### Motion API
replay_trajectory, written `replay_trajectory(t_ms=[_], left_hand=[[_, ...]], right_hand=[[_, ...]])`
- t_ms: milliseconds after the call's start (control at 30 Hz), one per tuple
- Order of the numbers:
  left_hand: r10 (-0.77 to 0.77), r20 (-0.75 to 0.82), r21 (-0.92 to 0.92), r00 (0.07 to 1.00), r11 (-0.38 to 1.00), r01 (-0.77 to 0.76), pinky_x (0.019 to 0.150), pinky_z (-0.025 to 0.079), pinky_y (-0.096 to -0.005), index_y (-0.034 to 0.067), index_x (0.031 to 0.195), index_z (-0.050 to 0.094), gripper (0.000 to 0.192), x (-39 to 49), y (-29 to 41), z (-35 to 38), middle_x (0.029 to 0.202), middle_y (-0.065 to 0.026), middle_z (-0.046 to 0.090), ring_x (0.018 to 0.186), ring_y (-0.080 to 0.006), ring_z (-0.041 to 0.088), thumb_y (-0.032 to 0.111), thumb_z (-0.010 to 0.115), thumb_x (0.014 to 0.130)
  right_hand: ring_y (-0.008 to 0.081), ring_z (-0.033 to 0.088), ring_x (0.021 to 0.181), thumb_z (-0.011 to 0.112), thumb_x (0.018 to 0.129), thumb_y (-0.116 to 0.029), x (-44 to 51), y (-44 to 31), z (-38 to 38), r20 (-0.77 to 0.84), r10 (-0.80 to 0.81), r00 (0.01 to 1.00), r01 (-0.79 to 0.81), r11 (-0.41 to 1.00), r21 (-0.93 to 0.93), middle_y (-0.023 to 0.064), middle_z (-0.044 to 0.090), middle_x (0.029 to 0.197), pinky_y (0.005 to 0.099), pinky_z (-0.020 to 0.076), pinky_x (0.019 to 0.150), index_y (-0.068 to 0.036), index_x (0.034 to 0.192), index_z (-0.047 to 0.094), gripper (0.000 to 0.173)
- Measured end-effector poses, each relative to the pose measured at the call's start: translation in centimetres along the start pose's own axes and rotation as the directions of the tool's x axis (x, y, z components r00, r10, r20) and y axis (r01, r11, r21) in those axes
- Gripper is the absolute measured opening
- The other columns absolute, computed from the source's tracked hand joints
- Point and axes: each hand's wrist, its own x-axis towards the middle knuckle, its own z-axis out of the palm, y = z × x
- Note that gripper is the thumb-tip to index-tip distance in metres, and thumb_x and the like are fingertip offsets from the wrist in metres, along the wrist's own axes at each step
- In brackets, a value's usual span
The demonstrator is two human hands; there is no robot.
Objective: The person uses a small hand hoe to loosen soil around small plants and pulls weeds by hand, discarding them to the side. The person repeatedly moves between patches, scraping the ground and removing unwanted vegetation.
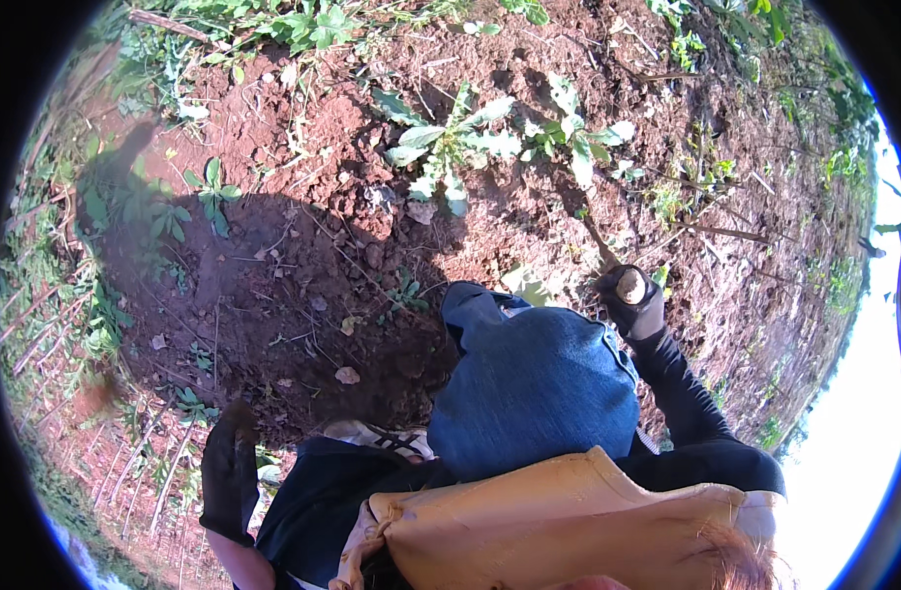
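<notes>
My right hand (633, 306), in a dark glove and black sleeve, is closed around a wooden handle (631, 286) whose pale round end faces up; the rest of the tool is hard to make out. My left hand (231, 461), in a dark glove, hangs at the lower left beside my dark clothing, over the ground. Its fingers are too dark to tell apart. A blue denim-covered knee (535, 383) is bent before me, with a tan apron or bag (561, 516) below it and a white shoe with dark stripes (384, 436) to the left.
Reddish-brown soil (288, 258) spreads ahead, partly in my shadow. A leafy weed (447, 140) grows near the top middle, with another plant (579, 136) to its right. A smaller seedling (214, 193) stands at the left. Dry sticks (727, 233) lie at the right; denser greenery borders the left.
</notes>
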Motion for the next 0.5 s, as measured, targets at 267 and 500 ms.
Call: replay_trajectory(t_ms=[267,500], left_hand=[[0.004,0.021,-0.013,1.0,1.0,-0.004,0.096,0.041,-0.0369,-0.003,0.128,0.047,0.043,1.8,2.3,0.8,0.125,-0.0202,0.054,0.114,-0.0299,0.053,0.028,0.04,0.098],[-0.083,0.037,0.013,0.996,0.997,0.082,0.094,0.043,-0.0313,-0.001,0.132,0.044,0.04,2.8,2.7,0.5,0.125,-0.0152,0.054,0.11,-0.0203,0.054,0.02,0.038,0.099]], right_hand=[[0.0093,0.058,0.07,0.066,0.076,-0.002,3.9,1.2,-1.5,-0.08,0.069,0.994,-0.038,0.942,0.335,0.0027,0.064,0.081,0.0225,0.0457,0.063,-0.002,0.087,0.064,0.011],[0.0049,0.044,0.046,0.062,0.083,-0.012,8.2,-0.2,1.8,-0.113,0.128,0.985,-0.061,0.883,0.466,-0.0024,0.054,0.062,0.0206,0.0365,0.043,-0.002,0.084,0.061,0.01]])
